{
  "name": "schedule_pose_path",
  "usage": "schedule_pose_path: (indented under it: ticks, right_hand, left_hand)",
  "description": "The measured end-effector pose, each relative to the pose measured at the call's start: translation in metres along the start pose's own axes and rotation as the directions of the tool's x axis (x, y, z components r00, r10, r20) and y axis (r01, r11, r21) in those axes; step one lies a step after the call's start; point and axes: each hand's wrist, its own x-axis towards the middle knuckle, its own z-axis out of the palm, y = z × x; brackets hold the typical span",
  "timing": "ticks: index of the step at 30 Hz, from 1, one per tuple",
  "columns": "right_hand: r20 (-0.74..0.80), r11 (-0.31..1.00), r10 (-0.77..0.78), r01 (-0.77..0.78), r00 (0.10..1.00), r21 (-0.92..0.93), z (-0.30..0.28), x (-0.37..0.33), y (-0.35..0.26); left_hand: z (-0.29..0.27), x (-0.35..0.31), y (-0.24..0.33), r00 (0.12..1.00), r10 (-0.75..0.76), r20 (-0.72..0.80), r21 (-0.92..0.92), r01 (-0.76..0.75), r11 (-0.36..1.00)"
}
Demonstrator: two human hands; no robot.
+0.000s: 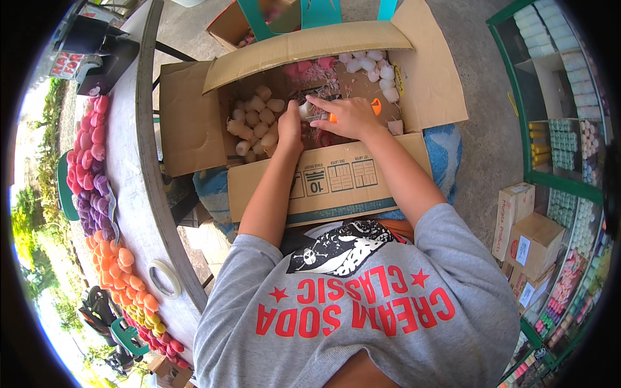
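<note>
Over an open cardboard box (307, 45) on my lap, both my hands work close together. My left hand (290, 128) is closed around a small whitish candle-like piece (304, 110). An orange-handled tool (376, 106) is gripped in my right hand (352, 118), its working end against or right beside the white piece and too small to make out. Cream-white rounded pieces (259, 116) pile up in the box's left side. More white pieces (372, 63) lie at its far right, with pink pieces (304, 66) at the far middle. Pinkish shavings (323, 79) are scattered between them.
A long table (136, 149) on the left carries rows of red, purple, orange and yellow pieces (116, 268) and a tape roll (163, 279). Green-framed shelves (563, 178) and stacked cartons (533, 246) stand right. Beyond the box are a teal chair (320, 13) and another carton (226, 26).
</note>
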Motion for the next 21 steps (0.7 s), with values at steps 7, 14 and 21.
schedule_pose_path:
  ticks: [7,14,21]
  right_hand:
    - [0.126,0.986,0.141,-0.151,0.982,0.077,-0.002,0.001,-0.003]
    - [0.146,0.981,0.146,-0.163,0.978,0.107,0.001,0.002,-0.003]
    - [0.142,0.99,0.113,-0.123,0.983,0.063,-0.008,0.003,-0.011]
  left_hand:
    - [-0.017,0.018,-0.008,0.922,-0.089,0.376,-0.399,0.248,0.883]
    - [-0.004,-0.002,0.009,0.894,-0.107,0.436,-0.315,0.263,0.912]
    - [-0.008,0.009,-0.004,0.938,-0.095,0.333,-0.266,0.19,0.945]
